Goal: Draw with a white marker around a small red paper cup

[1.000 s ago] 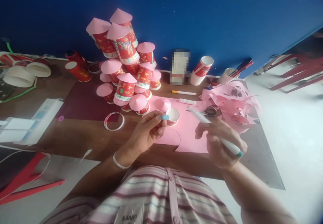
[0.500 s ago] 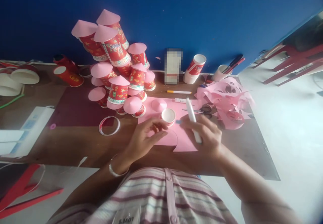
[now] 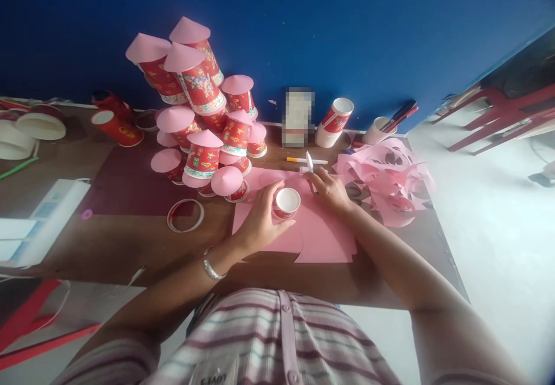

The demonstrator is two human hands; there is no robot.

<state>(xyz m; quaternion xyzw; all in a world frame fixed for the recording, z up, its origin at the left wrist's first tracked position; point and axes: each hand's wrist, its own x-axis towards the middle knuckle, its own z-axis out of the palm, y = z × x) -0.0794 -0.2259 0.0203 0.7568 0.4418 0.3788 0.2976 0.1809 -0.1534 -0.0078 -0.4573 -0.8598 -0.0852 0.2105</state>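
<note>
My left hand (image 3: 262, 217) curves around a red-and-white paper cup (image 3: 287, 204), thumb on the near side and fingers on the far side; its pale round end faces up. The cup stands on a pink paper sheet (image 3: 325, 234). To the right, my right hand (image 3: 330, 191) is closed, palm down, on a white pen-like tube (image 3: 309, 162), whose upper end sticks out past the fingers. Beyond the cup, a faint round pink shape (image 3: 269, 178) blends into the sheet and is partly covered by my left fingers. The scissors beside my right hand are mostly hidden.
Red cups with pink paper cones (image 3: 203, 154) are stacked at the left. Pink paper scraps (image 3: 390, 177) lie right. Behind are a yellow-capped marker (image 3: 307, 160), stacked cups (image 3: 333, 122) and a pen cup (image 3: 378, 130). A tape ring (image 3: 185, 215) lies left of the sheet.
My left hand has moved from beside the cup to wrap around it. My right hand has carried the white tube away from me and lowered it near the marker.
</note>
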